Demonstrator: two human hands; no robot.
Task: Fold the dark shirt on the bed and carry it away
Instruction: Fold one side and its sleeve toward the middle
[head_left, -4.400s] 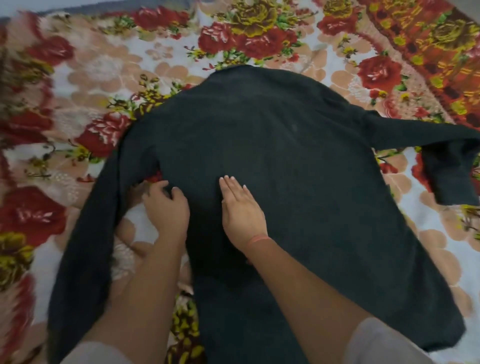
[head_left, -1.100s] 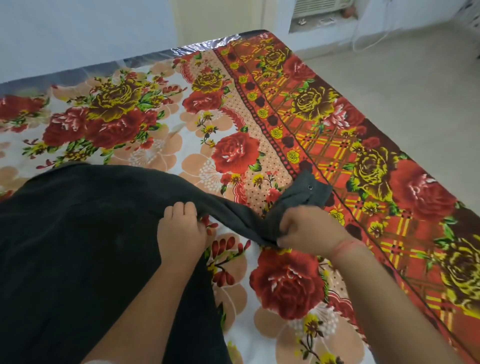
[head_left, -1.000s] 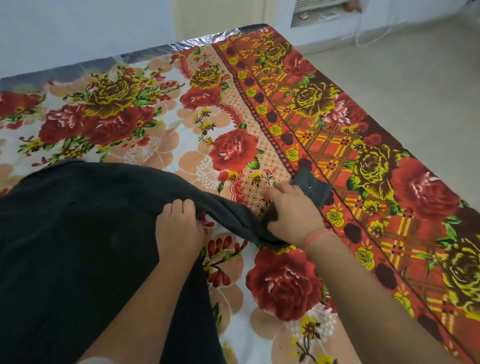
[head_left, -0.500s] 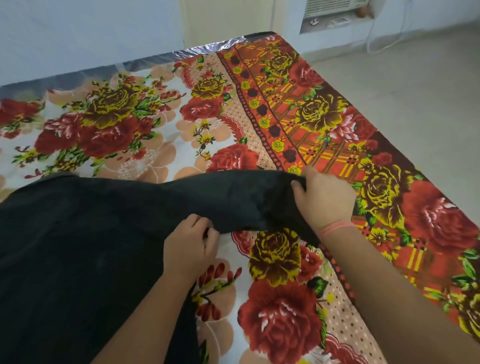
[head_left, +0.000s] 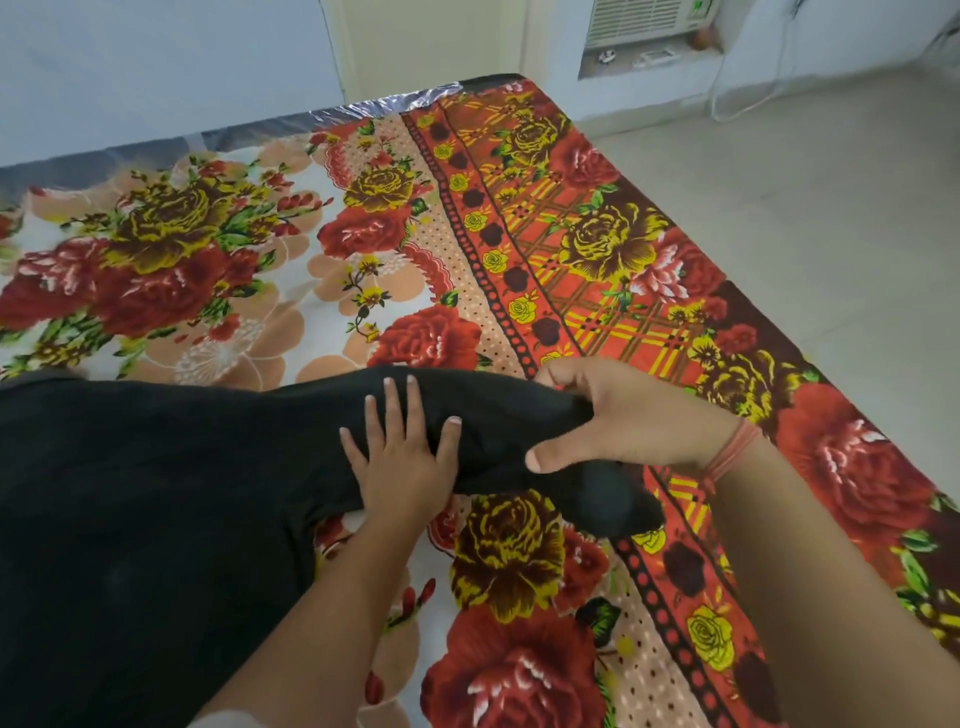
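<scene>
The left hand's fingers (head_left: 395, 410) lie straight and spread, pressed flat on the sleeve (head_left: 498, 415) of the dark shirt (head_left: 130, 493) at the centre of the frame. The left hand (head_left: 402, 467) rests palm down there. Just to its right, the right hand (head_left: 628, 415) grips the same sleeve — its fingers (head_left: 563, 370) curl over the far edge of the cloth and the thumb stretches along the near edge, so the fabric bunches between them. The sleeve's end droops below that hand, onto the bed (head_left: 519, 675). A pink thread band (head_left: 727, 452) circles the right wrist. The shirt's body fills the lower left of the frame, lying on the bed's flowered sheet. Pale floor (head_left: 805, 208) takes the upper right, with a white vented unit (head_left: 639, 21) at the top edge.
</scene>
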